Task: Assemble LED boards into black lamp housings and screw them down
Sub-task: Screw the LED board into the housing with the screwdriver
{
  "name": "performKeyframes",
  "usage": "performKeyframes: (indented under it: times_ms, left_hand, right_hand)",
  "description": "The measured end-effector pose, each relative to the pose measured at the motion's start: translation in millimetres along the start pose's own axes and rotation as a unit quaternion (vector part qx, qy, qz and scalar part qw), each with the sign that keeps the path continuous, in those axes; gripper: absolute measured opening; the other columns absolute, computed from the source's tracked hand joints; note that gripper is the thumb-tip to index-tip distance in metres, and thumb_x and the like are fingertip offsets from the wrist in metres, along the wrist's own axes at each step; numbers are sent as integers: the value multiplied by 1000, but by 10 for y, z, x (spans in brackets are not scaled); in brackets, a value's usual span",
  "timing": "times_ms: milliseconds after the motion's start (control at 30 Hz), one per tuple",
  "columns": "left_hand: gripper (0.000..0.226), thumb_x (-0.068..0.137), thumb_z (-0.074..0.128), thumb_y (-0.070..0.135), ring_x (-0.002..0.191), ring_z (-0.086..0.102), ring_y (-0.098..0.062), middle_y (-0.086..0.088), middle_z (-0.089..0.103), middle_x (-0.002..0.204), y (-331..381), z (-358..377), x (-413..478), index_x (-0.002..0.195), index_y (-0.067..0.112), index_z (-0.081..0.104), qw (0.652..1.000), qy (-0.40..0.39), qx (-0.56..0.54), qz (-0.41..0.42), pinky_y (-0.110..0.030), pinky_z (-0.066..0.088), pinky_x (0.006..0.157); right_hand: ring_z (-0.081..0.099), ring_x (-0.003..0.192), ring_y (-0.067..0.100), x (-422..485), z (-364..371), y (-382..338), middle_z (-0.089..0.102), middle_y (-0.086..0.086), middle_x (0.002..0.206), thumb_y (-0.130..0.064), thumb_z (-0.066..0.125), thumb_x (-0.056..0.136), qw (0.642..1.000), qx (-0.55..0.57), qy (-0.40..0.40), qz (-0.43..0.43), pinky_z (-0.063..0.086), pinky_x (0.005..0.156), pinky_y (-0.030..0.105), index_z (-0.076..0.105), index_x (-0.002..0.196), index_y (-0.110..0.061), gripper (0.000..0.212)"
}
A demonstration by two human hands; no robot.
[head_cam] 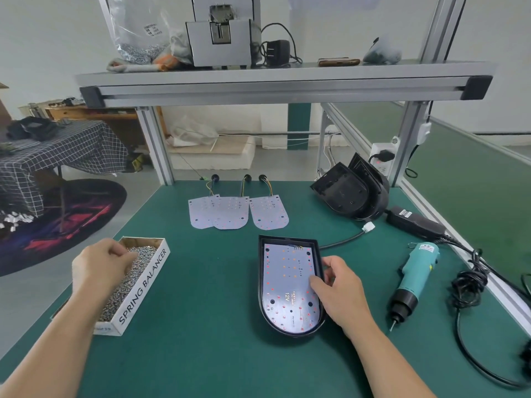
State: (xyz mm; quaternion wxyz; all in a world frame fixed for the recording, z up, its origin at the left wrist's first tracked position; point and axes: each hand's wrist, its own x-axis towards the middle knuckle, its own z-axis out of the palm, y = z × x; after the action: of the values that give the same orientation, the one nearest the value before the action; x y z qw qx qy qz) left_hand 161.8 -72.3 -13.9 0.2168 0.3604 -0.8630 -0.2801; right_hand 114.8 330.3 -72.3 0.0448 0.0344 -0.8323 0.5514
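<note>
Well left of the lamp housing (260,277), found the left hand (100,268) down in an open cardboard box (143,288) lettered SPRING BALANCER, fingers curled and bunched against the thumb, pinching into the heap of screws (123,291). Fingertips buried, so could not count what was caught. Saw the box resting on the green mat (215,282), well apart from the housing. Behind the housing and a little to its left, noted three spare LED boards (238,211) lying flat and overlapping, with wires running back from each. Found the housing itself flat and open side up, with an LED board (287,282) marked 12V seated inside. At the housing's right wall, saw the right hand (342,294) gripping, thumb pressed on the board's right edge and fingers curled over the rim outside. Behind and right of the housing, noted more black housings (350,193) leaning together. Right of the housing and apart from it, found a teal electric screwdriver (413,280) lying on the mat, bit toward the near edge, untouched.
</note>
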Motion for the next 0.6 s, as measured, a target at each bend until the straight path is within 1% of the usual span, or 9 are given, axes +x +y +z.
performKeyframes:
  times_ms: [67, 133, 200, 333, 467, 500, 533, 567, 600]
  left_hand:
    - [18, 83, 80, 18, 65, 66, -24, -2, 71, 63, -37, 6, 30, 67, 19, 72, 999, 5, -44, -28, -38, 57, 67]
    - [20, 85, 78, 16, 54, 61, -19, -1, 70, 57, -93, 28, 52, 65, 20, 74, 998, -3, -55, -36, -29, 50, 56]
    - [22, 87, 77, 16, 48, 56, -16, 0, 68, 52, -130, 46, 51, 65, 19, 75, 998, -18, -50, -39, -24, 42, 52]
    - [20, 86, 78, 15, 55, 65, -19, 0, 69, 52, -156, 47, 76, 67, 18, 75, 995, -42, -76, -58, -30, 53, 62]
    - [5, 82, 80, 5, 60, 63, -21, -16, 73, 74, -154, 38, 80, 81, 4, 75, 968, -45, -214, -123, -34, 57, 72]
    - [5, 83, 78, 2, 59, 63, -18, -18, 71, 78, -124, 17, 76, 85, 0, 73, 953, -52, -265, -141, -30, 58, 70]
    - [5, 87, 74, 1, 55, 62, -13, -17, 68, 81, -79, -2, 65, 88, -2, 70, 925, -65, -337, -164, -23, 58, 64]
    - [6, 90, 69, 1, 51, 61, -7, -14, 64, 82, 12, -29, 18, 90, -3, 66, 877, -95, -428, -197, -15, 55, 56]
    - [7, 93, 65, 4, 49, 59, -2, -10, 61, 82, 128, -42, -56, 91, -2, 63, 808, -138, -521, -236, -9, 51, 52]
  right_hand:
    - [46, 54, 2, -5, -1, -6, 54, -19, 59, -9, 66, 82, 1000, 1, -2, 0, 40, 53, 12, 61, 89, -30, 22]
    - [46, 54, 2, -8, -2, -10, 54, -19, 59, -9, 66, 82, 1000, 1, -3, 2, 40, 53, 11, 60, 89, -29, 22]
    - [45, 54, 2, -7, -4, -11, 54, -19, 59, -9, 66, 82, 1000, 3, -3, 3, 40, 52, 11, 60, 89, -28, 21]
    - [44, 54, 3, 4, -4, -10, 52, -19, 59, -9, 67, 82, 1000, 3, -1, 6, 40, 53, 12, 61, 89, -29, 22]
    - [44, 56, 4, 3, 5, -5, 51, -12, 61, -9, 67, 82, 1000, 0, 6, 9, 39, 54, 14, 60, 88, -28, 21]
    - [44, 56, 4, 2, 6, -6, 50, -10, 63, -9, 67, 82, 1000, -1, 8, 9, 39, 54, 14, 60, 87, -28, 21]
    - [43, 56, 4, 0, 6, -6, 50, -9, 64, -9, 67, 82, 1000, -2, 8, 9, 39, 54, 13, 60, 87, -28, 21]
    - [44, 56, 3, -1, 6, -8, 50, -8, 65, -10, 67, 83, 1000, -4, 7, 8, 39, 55, 13, 60, 87, -29, 21]
    - [44, 56, 3, 0, 6, -11, 50, -8, 65, -10, 68, 83, 1000, -5, 6, 8, 39, 55, 13, 60, 88, -29, 22]
